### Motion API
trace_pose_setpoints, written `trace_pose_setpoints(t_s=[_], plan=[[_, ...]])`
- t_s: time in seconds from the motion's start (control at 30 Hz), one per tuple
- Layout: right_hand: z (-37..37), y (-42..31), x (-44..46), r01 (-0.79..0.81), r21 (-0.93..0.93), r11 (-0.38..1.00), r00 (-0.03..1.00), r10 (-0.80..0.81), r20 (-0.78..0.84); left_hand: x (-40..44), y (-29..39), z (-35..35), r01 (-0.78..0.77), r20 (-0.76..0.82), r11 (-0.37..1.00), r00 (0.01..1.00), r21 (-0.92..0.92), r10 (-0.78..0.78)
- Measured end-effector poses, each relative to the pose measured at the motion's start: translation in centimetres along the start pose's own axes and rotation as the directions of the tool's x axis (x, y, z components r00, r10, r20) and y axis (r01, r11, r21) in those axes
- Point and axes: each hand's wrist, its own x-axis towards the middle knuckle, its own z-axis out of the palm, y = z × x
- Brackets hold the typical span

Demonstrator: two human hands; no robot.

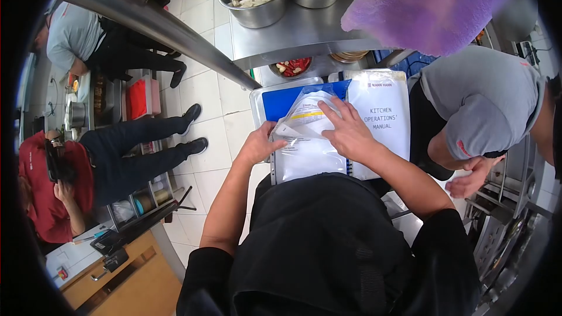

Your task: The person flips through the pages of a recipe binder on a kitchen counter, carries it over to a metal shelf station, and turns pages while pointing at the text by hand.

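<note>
An open ring binder lies in front of my body. Its right side is a white cover page [381,118] printed "KITCHEN OPERATIONS' MANUAL". On the left side, clear plastic sleeves [304,155] hold printed papers, one with a yellow band, and the top sleeve is lifted and creased. My left hand [261,142] grips the left edge of that sleeve, thumb on top. My right hand [350,133] is on the sleeve's upper right part, fingers bent over the plastic. A blue sheet [281,102] shows behind the sleeve, above a metal tray [256,111].
A steel counter [304,30] ahead carries metal pots [253,14] of pale cut pieces. Below it sits a bowl of red and white food [291,67]. A purple cloth [421,6] hangs at upper right. Co-workers stand close on the right [486,99] and farther left [58,181].
</note>
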Motion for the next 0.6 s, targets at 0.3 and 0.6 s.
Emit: trace_pose_setpoints(t_s=[0.3, 0.6], plan=[[0.21, 0.06, -0.62, 0.002, -0.034, 0.999, 1.000, -0.002, -0.006, -0.06, -0.35, 0.49, 0.049, -0.047, 0.995, 0.998, 0.089, -0.045], [-0.46, 0.58, -0.71, -0.021, 0.009, 1.000, 0.998, 0.022, -0.067, -0.41, -0.72, 1.00, 0.011, -0.097, 0.999, 0.995, 0.034, -0.008]])
